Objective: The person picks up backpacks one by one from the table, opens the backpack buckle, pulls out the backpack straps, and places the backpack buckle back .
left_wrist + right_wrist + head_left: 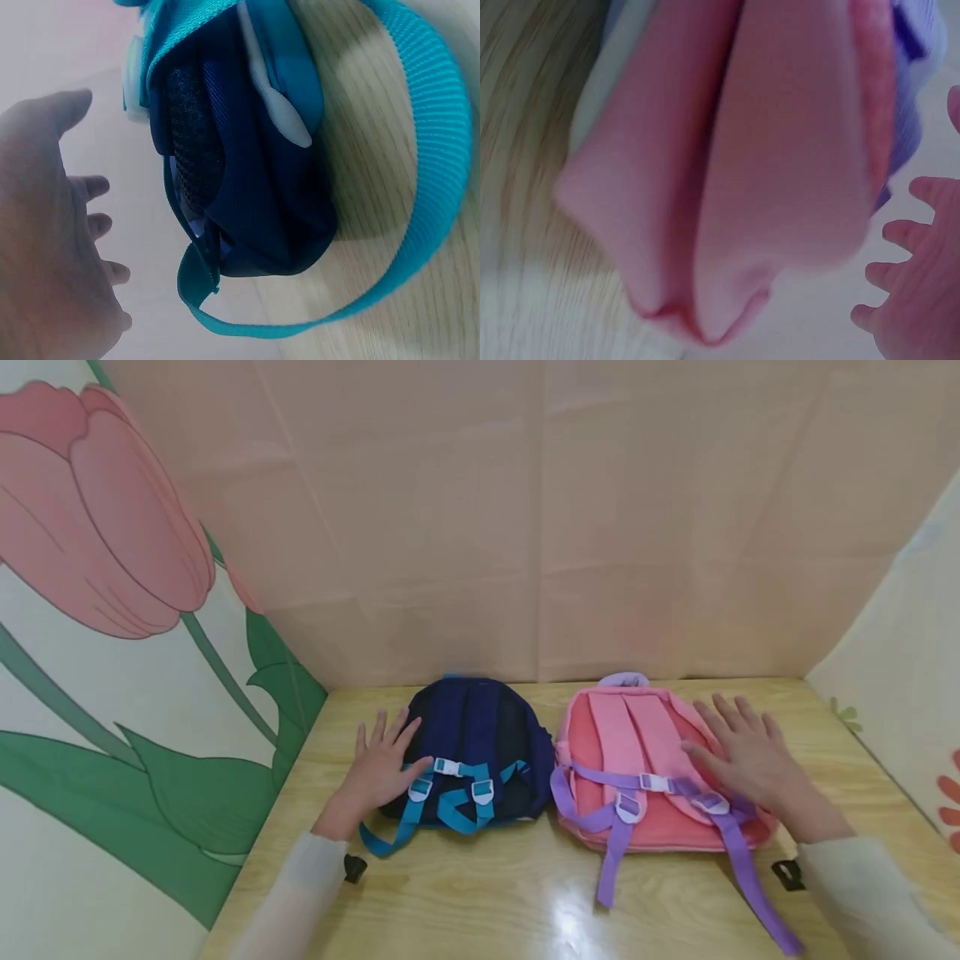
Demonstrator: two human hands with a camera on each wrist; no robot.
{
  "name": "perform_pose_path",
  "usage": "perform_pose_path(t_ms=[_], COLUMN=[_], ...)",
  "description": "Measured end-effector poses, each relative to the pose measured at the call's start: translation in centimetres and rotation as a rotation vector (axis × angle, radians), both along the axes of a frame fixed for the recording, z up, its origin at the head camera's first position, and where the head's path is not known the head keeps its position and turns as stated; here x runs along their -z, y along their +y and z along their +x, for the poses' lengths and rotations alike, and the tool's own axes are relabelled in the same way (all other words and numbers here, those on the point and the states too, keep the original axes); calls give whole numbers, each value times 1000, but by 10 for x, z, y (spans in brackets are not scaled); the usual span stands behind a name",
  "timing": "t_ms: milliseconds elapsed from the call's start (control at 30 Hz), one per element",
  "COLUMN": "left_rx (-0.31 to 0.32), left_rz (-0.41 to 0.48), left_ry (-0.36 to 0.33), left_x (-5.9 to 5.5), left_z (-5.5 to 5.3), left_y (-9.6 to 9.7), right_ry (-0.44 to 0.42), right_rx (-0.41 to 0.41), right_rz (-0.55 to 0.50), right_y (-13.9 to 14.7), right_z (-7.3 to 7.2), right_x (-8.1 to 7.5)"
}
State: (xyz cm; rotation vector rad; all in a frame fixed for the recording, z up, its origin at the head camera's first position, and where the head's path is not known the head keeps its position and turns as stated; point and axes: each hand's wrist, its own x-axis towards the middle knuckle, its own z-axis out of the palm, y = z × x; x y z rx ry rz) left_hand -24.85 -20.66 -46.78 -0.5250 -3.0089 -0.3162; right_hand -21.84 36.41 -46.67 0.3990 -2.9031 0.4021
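Two backpacks lay side by side on the wooden table [480, 893], toward its far edge, straps facing up. The dark blue backpack [480, 735] was on the left and the pink backpack [651, 731] on the right, their near sides close together. The left hand [378, 770] was open with its fingers spread, held over the left side of the blue one; the left wrist view showed a gap between them. The right hand [750, 764], also open and spread, was over the right side of the pink one, gripping nothing. Teal straps [411, 828] looped toward the near left, while purple straps [617, 860] trailed nearer across the table. A tan sheet [540, 527] hung behind, and a large printed tulip [112, 518] filled the left wall.
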Motion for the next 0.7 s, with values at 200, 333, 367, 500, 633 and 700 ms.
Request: perform_pose_path(t_ms=[200, 333, 367, 500, 633, 700], left_rx=[53, 82, 87, 108, 126, 137], left_rz=[-35, -38, -39, -41, -47, -37], left_ry=[-8, -15, -17, -11, 4, 11], left_x=[0, 0, 1, 2, 3, 4], left_z=[6, 8, 8, 9, 8, 8], left_y=[1, 3, 4, 5, 6, 7], right_ry=[22, 8, 4, 0, 18, 31], right_rx=[-17, -25, -24, -48, -83, -94], right_rz=[-33, -60, -57, -46, -49, -55], right_y=[-18, -34, -38, -54, -71, -79], right_z=[4, 6, 7, 8, 9, 9], right_x=[-3, -6, -7, -9, -12, -13])
